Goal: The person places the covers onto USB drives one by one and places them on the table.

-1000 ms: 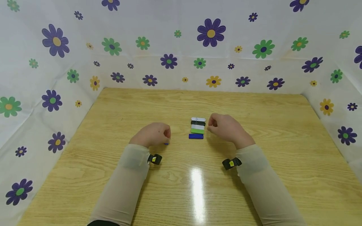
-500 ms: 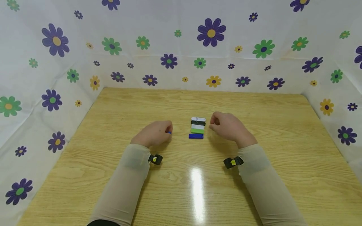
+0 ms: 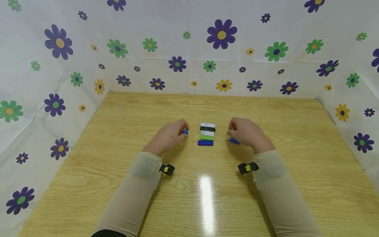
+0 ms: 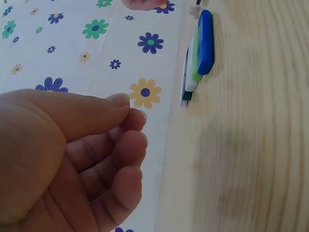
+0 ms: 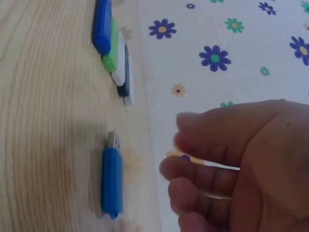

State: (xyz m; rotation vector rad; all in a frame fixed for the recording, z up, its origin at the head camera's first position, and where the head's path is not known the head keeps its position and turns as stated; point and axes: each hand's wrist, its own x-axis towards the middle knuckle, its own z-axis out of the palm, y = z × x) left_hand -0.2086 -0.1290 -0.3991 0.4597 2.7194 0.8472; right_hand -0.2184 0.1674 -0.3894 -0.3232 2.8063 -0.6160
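Note:
My left hand (image 3: pixel 170 135) pinches a small blue cap (image 3: pixel 186 132) between thumb and fingers in the head view. The left wrist view shows the thumb against the forefinger, with the cap hidden. My right hand (image 3: pixel 245 131) hovers with loosely bent fingers and nothing in them. Below it, on the table, lies a blue USB stick (image 5: pixel 112 179), its metal plug (image 5: pixel 113 140) bare. Between the hands is a row of USB sticks: a white one (image 3: pixel 208 125) at the back, a black one (image 3: pixel 208 129), a white and green one (image 3: pixel 207 137), and a dark blue one (image 3: pixel 205 143) in front.
A wooden table (image 3: pixel 189 197) carries everything. White cloth with printed flowers (image 3: pixel 189 46) hangs behind it and along both sides. Black straps (image 3: pixel 167 169) with yellow marks sit at the wrists over pale sleeves (image 3: pixel 130 194).
The left hand has moved right and away from me with the small blue cap, nearing the row. The right hand has shifted right, and the blue USB stick now shows beneath it.

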